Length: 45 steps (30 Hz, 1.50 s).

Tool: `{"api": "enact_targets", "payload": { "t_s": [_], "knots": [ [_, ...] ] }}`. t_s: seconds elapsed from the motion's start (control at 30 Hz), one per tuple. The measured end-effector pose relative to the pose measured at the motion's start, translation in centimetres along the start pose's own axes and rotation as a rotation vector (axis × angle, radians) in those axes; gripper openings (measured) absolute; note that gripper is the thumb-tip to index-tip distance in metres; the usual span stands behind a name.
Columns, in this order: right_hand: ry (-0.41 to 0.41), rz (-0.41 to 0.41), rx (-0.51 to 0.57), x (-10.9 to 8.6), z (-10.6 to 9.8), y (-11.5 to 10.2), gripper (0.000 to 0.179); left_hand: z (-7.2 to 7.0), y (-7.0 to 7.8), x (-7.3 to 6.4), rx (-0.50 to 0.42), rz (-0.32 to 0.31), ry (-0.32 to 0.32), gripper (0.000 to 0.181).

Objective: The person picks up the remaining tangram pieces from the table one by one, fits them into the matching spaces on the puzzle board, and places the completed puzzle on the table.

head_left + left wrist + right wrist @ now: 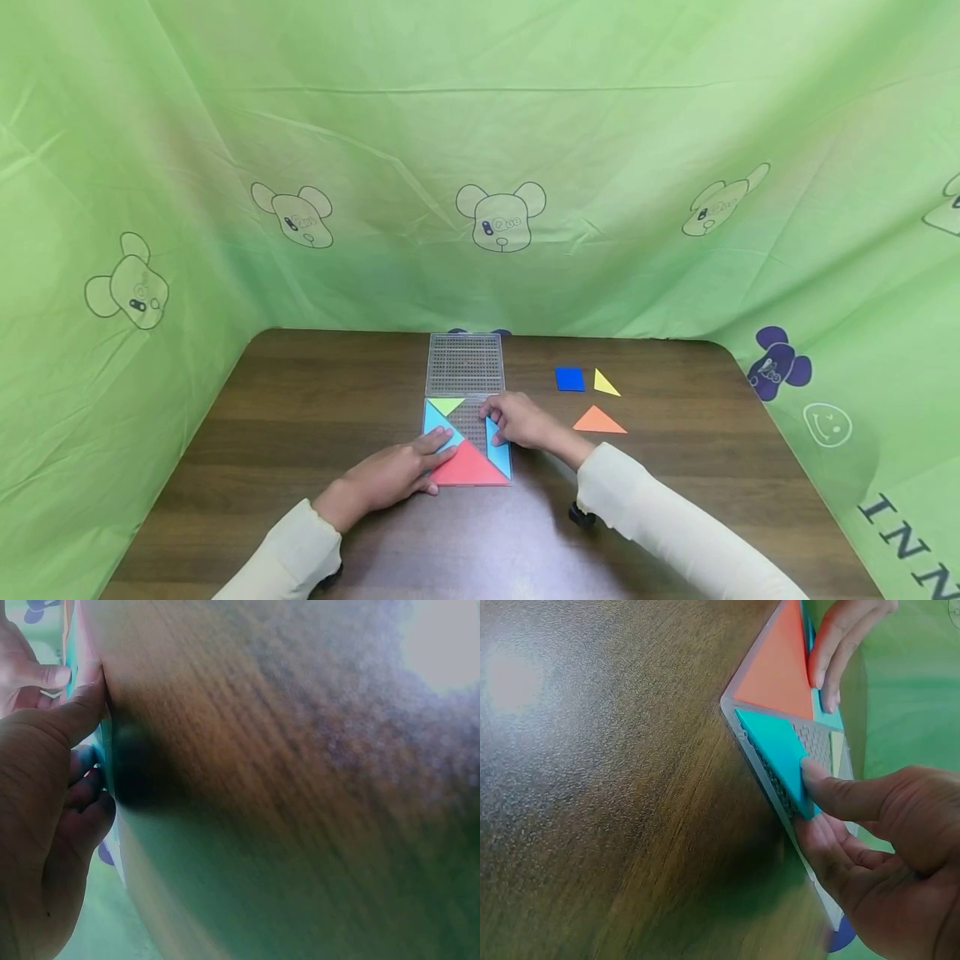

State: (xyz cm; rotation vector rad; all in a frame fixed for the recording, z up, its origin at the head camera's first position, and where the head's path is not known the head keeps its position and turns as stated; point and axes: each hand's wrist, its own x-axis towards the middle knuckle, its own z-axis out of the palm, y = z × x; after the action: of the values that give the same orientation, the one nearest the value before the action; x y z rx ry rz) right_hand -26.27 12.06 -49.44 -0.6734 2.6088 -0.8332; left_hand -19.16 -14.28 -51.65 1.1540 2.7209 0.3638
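Observation:
My right hand (525, 421) pinches a light blue tangram parallelogram (769, 742) between thumb and fingers at the right side of a clear plastic case (759, 766). In the right wrist view the piece's held end tilts up from the case. My left hand (393, 473) rests with its fingers extended over a large light blue triangle (435, 421) and the left part of a red triangle (468, 468) in the case. A small yellow-green triangle (446, 405) lies at the case's top left corner. Grid floor shows between the pieces.
The case's other gridded half (466, 365) lies folded back behind it. To the right on the wooden table (300, 400) are a blue square (569, 379), a small yellow triangle (605, 383) and an orange triangle (598, 421). A green cloth (390, 275) encloses the back and sides.

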Motion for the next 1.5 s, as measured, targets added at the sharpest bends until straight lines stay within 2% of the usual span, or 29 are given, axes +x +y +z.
{"api": "enact_targets", "payload": {
  "t_s": [0.3,0.47,0.63,0.9,1.2,1.33,1.5],
  "knots": [
    [0.017,-0.002,-0.046,0.2,0.5,0.0,0.033,0.1,0.0,0.1,0.011,0.015,0.011,0.064],
    [0.073,-0.039,-0.079,0.0,0.9,0.0,0.032,0.2,-0.1,0.1,0.009,0.013,0.011,0.064],
    [0.126,-0.036,-0.101,-0.3,1.1,-0.3,0.031,0.2,-0.2,0.0,0.010,0.006,0.005,0.065],
    [0.136,-0.027,-0.142,-0.7,1.3,-0.6,0.030,0.0,-0.1,0.1,-0.006,-0.010,-0.013,0.065],
    [0.155,-0.043,-0.172,-1.6,1.4,-0.9,0.031,0.2,0.1,-0.1,-0.011,0.012,0.009,0.065],
    [0.220,-0.054,-0.174,-2.0,0.7,-0.4,0.025,0.2,0.0,-0.1,-0.019,-0.003,0.003,0.065],
    [0.322,-0.041,-0.235,-1.9,-2.1,1.6,0.023,0.2,-0.1,0.0,-0.014,-0.004,-0.005,0.066]
  ]
}}
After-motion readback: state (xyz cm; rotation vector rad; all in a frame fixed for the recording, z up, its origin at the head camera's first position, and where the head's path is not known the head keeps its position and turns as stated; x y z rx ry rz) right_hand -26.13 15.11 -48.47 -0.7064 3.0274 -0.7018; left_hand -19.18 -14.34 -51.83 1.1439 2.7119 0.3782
